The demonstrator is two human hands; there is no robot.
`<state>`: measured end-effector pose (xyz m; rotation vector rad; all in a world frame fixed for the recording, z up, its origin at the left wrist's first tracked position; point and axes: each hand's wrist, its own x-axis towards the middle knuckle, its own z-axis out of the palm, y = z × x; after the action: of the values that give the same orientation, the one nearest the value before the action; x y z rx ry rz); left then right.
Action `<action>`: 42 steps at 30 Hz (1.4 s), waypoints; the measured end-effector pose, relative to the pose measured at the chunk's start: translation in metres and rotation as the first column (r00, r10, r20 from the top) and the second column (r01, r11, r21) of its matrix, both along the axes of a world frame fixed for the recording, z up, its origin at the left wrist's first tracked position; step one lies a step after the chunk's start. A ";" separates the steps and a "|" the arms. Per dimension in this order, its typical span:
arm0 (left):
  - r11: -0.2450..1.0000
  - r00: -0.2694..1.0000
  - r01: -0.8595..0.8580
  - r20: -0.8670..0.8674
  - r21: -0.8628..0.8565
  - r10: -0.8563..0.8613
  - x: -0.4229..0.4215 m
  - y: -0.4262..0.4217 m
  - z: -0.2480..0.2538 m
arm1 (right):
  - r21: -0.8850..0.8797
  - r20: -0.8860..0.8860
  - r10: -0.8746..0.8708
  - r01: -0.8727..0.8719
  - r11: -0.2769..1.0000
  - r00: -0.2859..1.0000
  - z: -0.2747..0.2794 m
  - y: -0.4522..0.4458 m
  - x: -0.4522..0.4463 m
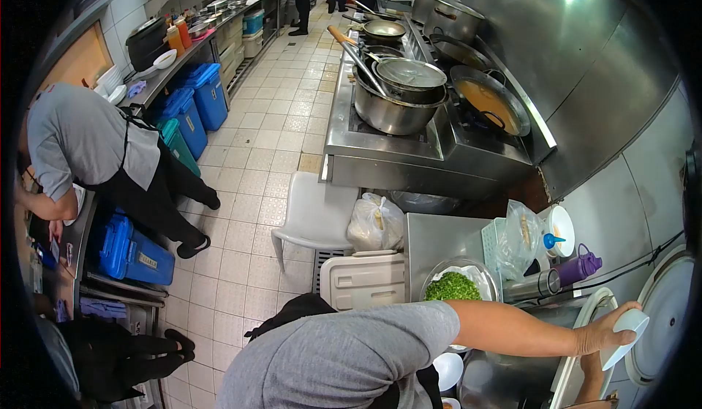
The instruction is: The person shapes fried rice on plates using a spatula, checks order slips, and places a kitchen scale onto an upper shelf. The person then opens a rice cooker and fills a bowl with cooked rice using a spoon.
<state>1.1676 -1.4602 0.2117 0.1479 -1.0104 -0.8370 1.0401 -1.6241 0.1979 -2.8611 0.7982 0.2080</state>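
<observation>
My left arm reaches across to the right, and my left hand [613, 333] is closed around a white bowl [629, 338] tilted on its side. Below it, part of my right forearm [591, 381] shows; its fingers are hidden behind the bowl and the left hand. Both are over the pale rim of a large container [579, 350], whose contents I cannot see. A round whitish lid [662, 321] leans against the wall beside the bowl. Chopped green herbs [453, 287] fill a lined metal bowl near my left upper arm, with another white bowl [447, 369] below it.
A steel counter [431, 237] holds a plastic bag [521, 237] and a purple bottle [578, 265]. Beyond are a white chair [314, 208] and a stove [380, 167] with several pots. At left, a person in grey [95, 131] bends over a worktop; another stands below.
</observation>
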 end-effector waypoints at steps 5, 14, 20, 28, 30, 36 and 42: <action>1.000 1.000 -0.013 0.012 0.020 0.013 0.002 -0.001 0.000 | 0.014 -0.067 0.030 -0.030 0.999 0.997 -0.010 -0.002 -0.002; 0.999 0.995 -0.046 -0.090 -0.005 0.045 -0.011 -0.031 -0.006 | 0.089 -0.078 0.127 -0.120 0.989 0.989 -0.024 0.001 -0.042; 0.971 0.983 -0.157 -0.070 0.178 0.171 -0.004 -0.026 -0.010 | 0.498 -0.117 -0.440 0.436 0.750 0.891 0.022 0.058 -0.081; 0.960 0.991 0.042 -0.136 0.278 -0.004 0.004 -0.005 0.006 | 0.315 0.131 -0.567 0.508 0.802 0.813 0.103 0.073 -0.131; 0.937 1.000 -0.009 -0.008 0.350 0.012 0.001 -0.007 0.008 | 0.074 0.140 -0.553 0.549 0.833 0.821 0.135 0.079 -0.123; 0.814 0.979 0.069 0.116 0.576 -0.165 0.002 -0.018 0.013 | -0.711 0.214 -0.362 0.399 0.579 0.907 0.150 0.125 -0.039; 0.863 0.980 0.194 -0.057 0.467 -0.190 0.008 -0.019 0.009 | -0.919 0.091 -0.395 0.230 0.321 0.914 0.133 0.114 -0.025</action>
<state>1.1758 -1.4788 0.2212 0.4644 -0.8030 -1.2605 1.0146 -1.5099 0.3305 -3.5490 2.0723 -0.1605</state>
